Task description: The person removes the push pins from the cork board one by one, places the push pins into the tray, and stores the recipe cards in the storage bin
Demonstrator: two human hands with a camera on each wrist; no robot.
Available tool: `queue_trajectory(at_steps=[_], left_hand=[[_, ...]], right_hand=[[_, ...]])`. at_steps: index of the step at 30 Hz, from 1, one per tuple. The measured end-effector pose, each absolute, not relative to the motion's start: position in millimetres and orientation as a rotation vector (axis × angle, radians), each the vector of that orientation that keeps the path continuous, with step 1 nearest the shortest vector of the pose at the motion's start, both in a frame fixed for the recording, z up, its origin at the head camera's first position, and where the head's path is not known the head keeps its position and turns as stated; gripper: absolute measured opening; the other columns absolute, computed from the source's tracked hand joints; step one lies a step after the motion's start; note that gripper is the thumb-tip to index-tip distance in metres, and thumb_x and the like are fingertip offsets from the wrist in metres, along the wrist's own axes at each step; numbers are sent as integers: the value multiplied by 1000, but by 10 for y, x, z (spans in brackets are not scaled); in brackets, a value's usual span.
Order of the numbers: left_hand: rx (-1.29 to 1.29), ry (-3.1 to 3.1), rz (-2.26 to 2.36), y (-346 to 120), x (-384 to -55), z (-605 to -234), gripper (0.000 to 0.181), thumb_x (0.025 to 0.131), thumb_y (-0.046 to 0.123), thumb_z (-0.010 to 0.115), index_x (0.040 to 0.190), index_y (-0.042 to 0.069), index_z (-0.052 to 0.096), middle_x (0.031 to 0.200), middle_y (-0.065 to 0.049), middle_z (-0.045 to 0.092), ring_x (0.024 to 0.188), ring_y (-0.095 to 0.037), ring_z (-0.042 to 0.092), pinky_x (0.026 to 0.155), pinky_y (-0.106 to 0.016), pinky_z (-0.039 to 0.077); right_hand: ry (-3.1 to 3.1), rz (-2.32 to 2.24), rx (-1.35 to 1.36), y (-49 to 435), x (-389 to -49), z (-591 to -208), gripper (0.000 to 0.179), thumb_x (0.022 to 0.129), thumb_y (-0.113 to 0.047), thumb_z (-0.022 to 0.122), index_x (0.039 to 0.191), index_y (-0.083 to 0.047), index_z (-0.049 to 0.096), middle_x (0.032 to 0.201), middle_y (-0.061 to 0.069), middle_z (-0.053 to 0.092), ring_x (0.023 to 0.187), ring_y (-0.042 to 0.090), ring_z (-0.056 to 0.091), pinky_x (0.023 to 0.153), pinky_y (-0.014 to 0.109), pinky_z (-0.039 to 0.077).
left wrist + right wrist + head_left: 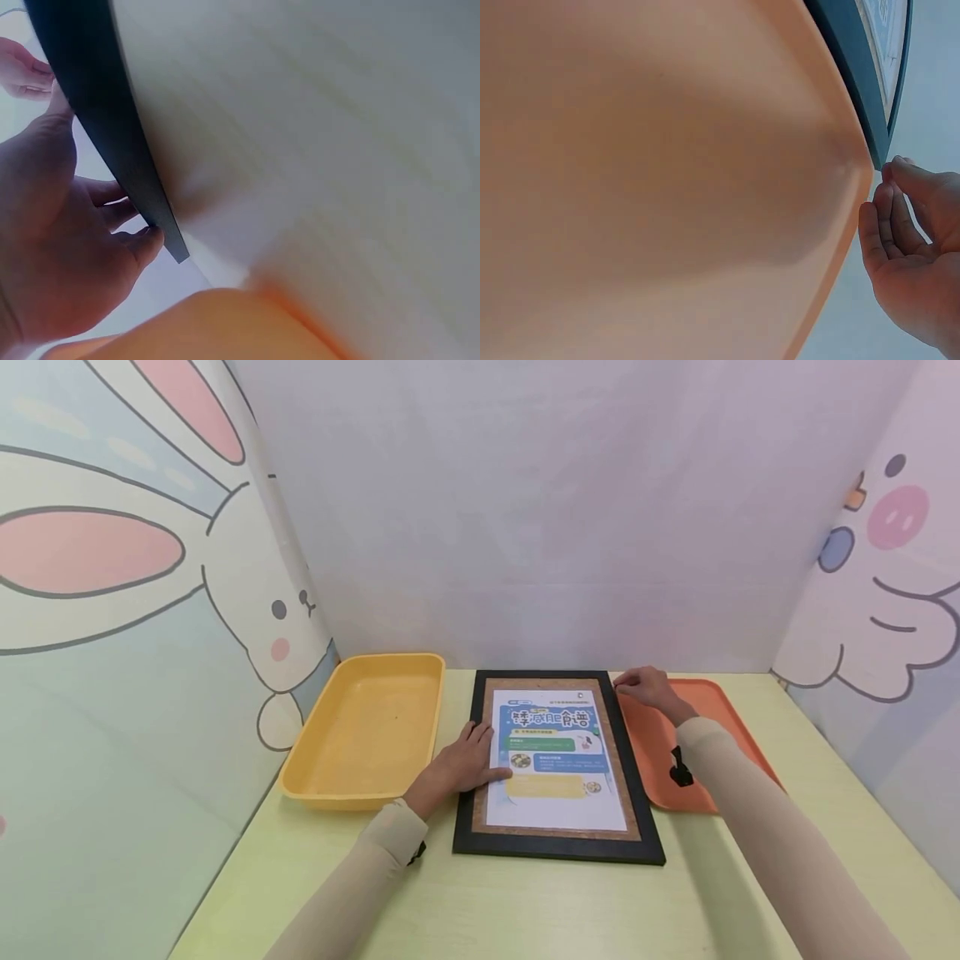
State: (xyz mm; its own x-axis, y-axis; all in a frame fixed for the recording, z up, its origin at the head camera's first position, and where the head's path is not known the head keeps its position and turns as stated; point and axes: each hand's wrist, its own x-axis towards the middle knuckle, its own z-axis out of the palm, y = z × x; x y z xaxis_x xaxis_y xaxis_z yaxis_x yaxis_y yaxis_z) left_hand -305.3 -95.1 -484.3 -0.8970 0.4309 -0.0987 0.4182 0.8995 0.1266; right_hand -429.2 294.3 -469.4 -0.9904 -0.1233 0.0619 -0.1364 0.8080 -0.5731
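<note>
A black-framed corkboard (pixel 558 847) lies flat, with a printed white and blue sheet (pixel 551 814) on it. A tiny dark spot is on the sheet near its top edge. My left hand (pixel 467 758) rests on the board's left side, fingers over the black rim (pixel 97 97) and thumb across the sheet's edge. At the board's top right corner is my right hand (pixel 651 687), over the rim of the orange tray. Thumb and fingertips come together beside that corner in the right wrist view; whether they pinch anything there cannot be made out.
To the left of the board stands a yellow tray (pixel 375 727). The orange tray (pixel 701 689) sits against the right side. A pale wood-toned table (pixel 525 910) carries everything, and printed curtains (pixel 540 527) enclose it at the back and sides.
</note>
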Motion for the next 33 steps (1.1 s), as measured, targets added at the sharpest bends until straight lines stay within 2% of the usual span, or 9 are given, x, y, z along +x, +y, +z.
queue_trajectory(at_steps=[9,16,33], left_hand=[[616,2924,235,-956,-3059,-4823,102,95,71,58,164,3,26,172,-12,21,158,-36,17,121,-51,33],[632,2919,218,-953,-3055,-4840,102,95,71,56,164,2,26,173,-12,19,158,-37,16,120,-50,34],[645,2923,210,-953,-3053,-4845,102,95,72,56,163,2,26,173,-12,19,158,-37,16,120,-52,35]], right_hand=[[-3001,1012,157,3055,-4270,-4725,32,104,-13,62,127,10,66,126,32,65,112,45,62,97,55,55],[-3025,1024,129,3107,-4281,-4771,33,104,-14,62,126,10,66,130,33,62,119,47,60,102,56,52],[-2991,1070,108,3097,-4273,-4839,32,103,-15,64,123,10,68,134,35,60,124,51,56,106,59,47]])
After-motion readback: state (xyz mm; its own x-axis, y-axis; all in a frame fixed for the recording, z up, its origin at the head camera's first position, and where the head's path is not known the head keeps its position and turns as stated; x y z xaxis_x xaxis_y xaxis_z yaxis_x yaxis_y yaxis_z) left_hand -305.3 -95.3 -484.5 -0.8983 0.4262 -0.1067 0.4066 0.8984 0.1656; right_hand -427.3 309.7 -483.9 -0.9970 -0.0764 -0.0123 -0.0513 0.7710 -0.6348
